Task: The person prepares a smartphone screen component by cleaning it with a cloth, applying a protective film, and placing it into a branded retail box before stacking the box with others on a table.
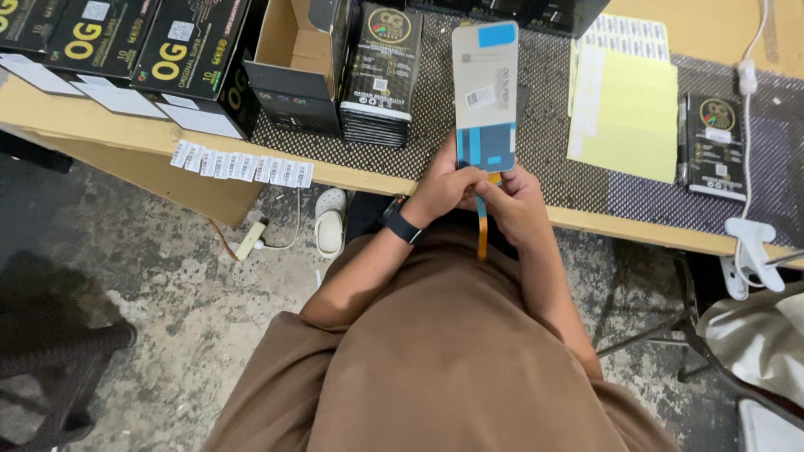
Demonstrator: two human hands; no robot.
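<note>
A long wooden table (670, 33) runs across the top of the view, most of it covered by a dark woven mat (544, 125). On its left end stand several large black boxes (126, 50) with yellow print, and next to them an open cardboard box (289, 59). Just right of that sits a stack of slim black packages (381, 75). Sheets of pale yellow and white labels (628, 109) lie on the mat to the right, with one more flat black package (716, 146) beyond them near a white cable (748, 75). A strip of small barcode stickers (241, 166) hangs along the table's front edge.

Above the mat, at the table's near edge, both hands hold up a flat grey phone screen panel (486, 92) with blue tape patches, its back facing the camera and its top tilted away from the person. The left hand (444, 188), with a black watch (403, 224) on the wrist, grips the panel's lower left edge. The right hand (511, 201) grasps the lower right corner, its fingers closed near the thin orange ribbon strip (482, 230) that hangs down from the panel's bottom between the hands.
</note>
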